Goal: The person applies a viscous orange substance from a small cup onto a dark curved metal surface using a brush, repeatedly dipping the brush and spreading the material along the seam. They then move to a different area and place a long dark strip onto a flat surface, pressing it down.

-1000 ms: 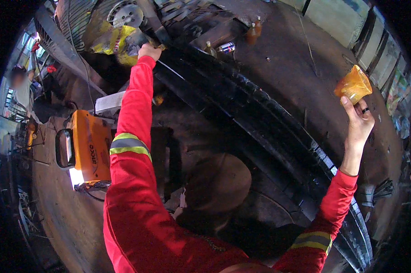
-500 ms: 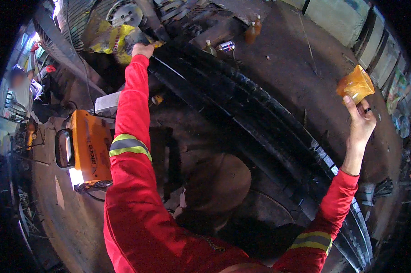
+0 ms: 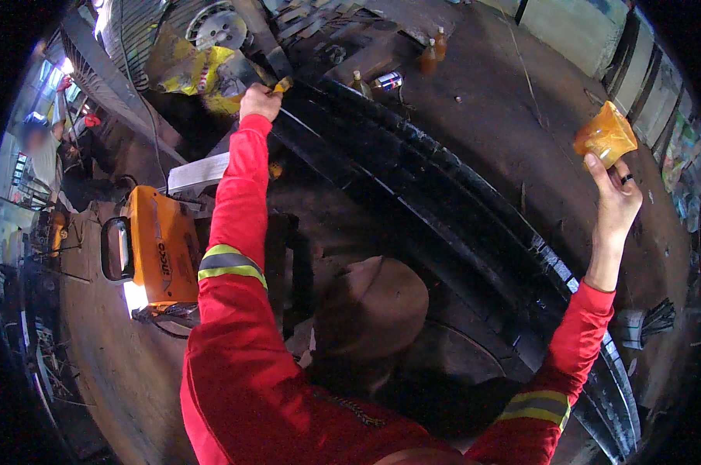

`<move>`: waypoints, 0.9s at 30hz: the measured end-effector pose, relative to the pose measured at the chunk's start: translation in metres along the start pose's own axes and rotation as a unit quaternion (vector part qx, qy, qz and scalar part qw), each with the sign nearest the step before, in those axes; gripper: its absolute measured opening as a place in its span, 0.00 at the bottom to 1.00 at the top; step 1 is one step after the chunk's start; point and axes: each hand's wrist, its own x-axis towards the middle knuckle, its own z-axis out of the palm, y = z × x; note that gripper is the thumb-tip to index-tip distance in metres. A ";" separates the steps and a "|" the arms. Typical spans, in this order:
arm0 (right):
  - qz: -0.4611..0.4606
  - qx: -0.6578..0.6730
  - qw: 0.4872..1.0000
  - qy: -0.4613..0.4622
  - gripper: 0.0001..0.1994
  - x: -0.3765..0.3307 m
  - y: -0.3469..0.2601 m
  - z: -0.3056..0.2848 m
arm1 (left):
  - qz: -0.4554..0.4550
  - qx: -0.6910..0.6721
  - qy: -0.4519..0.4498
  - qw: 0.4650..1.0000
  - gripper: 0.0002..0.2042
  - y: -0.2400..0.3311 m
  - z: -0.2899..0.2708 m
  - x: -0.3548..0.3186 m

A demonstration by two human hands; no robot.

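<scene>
A long black car bumper (image 3: 443, 209) lies diagonally from the upper left to the lower right. At its far left end my left hand (image 3: 260, 103) is closed on a small flat yellow piece (image 3: 283, 84), held against or just above the bumper; contact cannot be made out. Out to the right, my right hand (image 3: 619, 194) pinches a crumpled, shiny orange-yellow plastic packet (image 3: 608, 136) between thumb and fingers, raised apart from the bumper. A dark ring shows on one of its fingers.
An orange machine (image 3: 163, 246) with a black handle and glowing lamp stands at left. Beyond the bumper are amber bottles (image 3: 429, 57), a can (image 3: 387, 80), a yellow bag (image 3: 203, 74) and a wheel cover (image 3: 217, 28). Another person (image 3: 44, 159) is at far left.
My left hand has shifted right and slightly nearer with the yellow piece, more of which now shows. My right hand keeps the packet in almost the same place.
</scene>
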 end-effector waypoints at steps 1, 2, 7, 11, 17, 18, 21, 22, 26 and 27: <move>0.003 0.003 1.000 0.000 0.20 -0.001 -0.002 0.001 | 0.006 0.013 -0.006 1.000 0.18 0.008 0.000 -0.003; 0.003 -0.003 1.000 -0.002 0.20 -0.002 -0.004 0.001 | 0.003 0.002 0.009 1.000 0.17 0.016 0.000 -0.010; -0.017 -0.007 1.000 0.005 0.20 0.000 -0.010 -0.007 | 0.054 -0.008 0.002 0.999 0.15 0.022 -0.010 -0.039; -0.022 0.001 1.000 0.015 0.20 0.002 -0.014 -0.009 | 0.070 -0.022 -0.023 0.997 0.14 0.041 -0.010 -0.077; -0.022 0.005 1.000 0.010 0.21 -0.002 -0.020 -0.010 | 0.091 -0.203 -0.025 0.975 0.09 0.047 -0.036 -0.124; -0.020 -0.005 1.000 0.013 0.21 -0.001 -0.021 -0.013 | 0.098 -0.193 0.000 0.976 0.10 0.044 -0.035 -0.123; -0.021 0.006 1.000 0.015 0.22 0.000 -0.018 -0.018 | 0.072 -0.135 0.018 0.988 0.11 0.031 -0.018 -0.109; -0.023 0.015 0.999 0.017 0.22 0.001 -0.016 -0.019 | 0.052 -0.107 0.016 0.993 0.12 0.027 -0.008 -0.102; -0.025 0.034 0.999 0.027 0.23 0.001 -0.021 -0.020 | 0.010 -0.041 -0.016 0.999 0.15 0.041 0.006 -0.091; -0.026 0.032 0.999 0.028 0.23 0.001 -0.021 -0.020 | 0.007 -0.011 -0.018 1.000 0.15 0.045 0.006 -0.091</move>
